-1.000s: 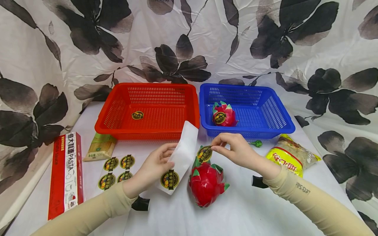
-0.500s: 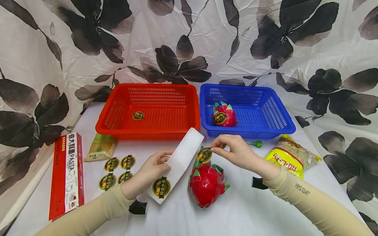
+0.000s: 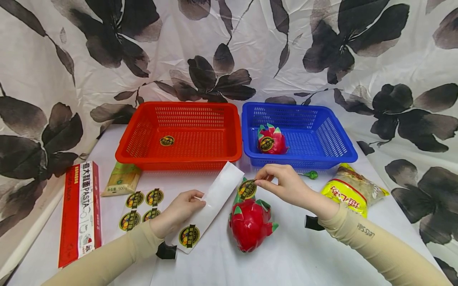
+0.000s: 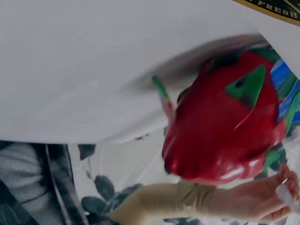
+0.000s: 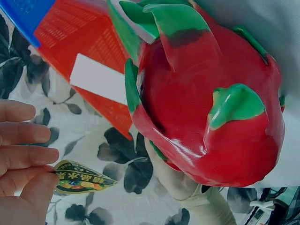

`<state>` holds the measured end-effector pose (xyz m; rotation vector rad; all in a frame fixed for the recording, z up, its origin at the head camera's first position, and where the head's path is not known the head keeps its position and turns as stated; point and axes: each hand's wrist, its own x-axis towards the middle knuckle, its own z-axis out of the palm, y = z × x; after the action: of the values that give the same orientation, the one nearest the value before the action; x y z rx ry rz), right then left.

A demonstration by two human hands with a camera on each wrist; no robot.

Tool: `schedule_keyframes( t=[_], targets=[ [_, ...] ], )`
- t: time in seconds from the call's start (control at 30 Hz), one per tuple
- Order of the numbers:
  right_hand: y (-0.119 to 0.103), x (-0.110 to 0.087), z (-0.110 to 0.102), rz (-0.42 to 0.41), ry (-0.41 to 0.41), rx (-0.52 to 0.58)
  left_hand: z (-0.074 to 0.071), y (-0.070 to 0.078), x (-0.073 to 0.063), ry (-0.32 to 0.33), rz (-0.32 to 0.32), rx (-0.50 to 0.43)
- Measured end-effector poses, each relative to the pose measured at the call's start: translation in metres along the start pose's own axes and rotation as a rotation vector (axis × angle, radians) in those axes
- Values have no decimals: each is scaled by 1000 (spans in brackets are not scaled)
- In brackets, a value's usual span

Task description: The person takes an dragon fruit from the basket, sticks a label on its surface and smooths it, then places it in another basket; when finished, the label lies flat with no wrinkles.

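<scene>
Left of centre, the left hand [image 3: 182, 210] is holding a white strip [image 3: 213, 207]; right of centre, the right hand [image 3: 282, 183] is pinching a sticker [image 3: 247, 190] near a dragon fruit [image 3: 249, 226].

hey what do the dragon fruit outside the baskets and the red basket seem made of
Dragon fruit: probably glossy painted plastic or foam, given highlights and paint-like green tips. Red basket: likely smooth moulded plastic, with regular slots through its walls.

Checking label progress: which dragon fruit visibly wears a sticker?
The dragon fruit in the blue basket: a round sticker faces the camera. The foreground dragon fruit shows none; the right hand pinches another sticker nearby.
</scene>
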<state>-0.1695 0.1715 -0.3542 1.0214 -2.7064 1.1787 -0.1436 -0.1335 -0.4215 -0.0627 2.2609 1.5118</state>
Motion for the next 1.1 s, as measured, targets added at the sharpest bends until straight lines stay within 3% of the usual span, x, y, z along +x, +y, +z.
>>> schedule_keyframes(
  t=[0.3,0.6,0.9,1.1],
  targets=[
    [1,0,-1,-18,7,-6,-6,1,18,51,19,242],
    [4,-2,-1,-18,7,-18,-1,6,34,75,36,230],
    [5,-3,1,3,-12,-4,3,5,34,96,121,315],
    [6,-3,1,8,-20,0,3,6,35,101,145,369]
  ],
)
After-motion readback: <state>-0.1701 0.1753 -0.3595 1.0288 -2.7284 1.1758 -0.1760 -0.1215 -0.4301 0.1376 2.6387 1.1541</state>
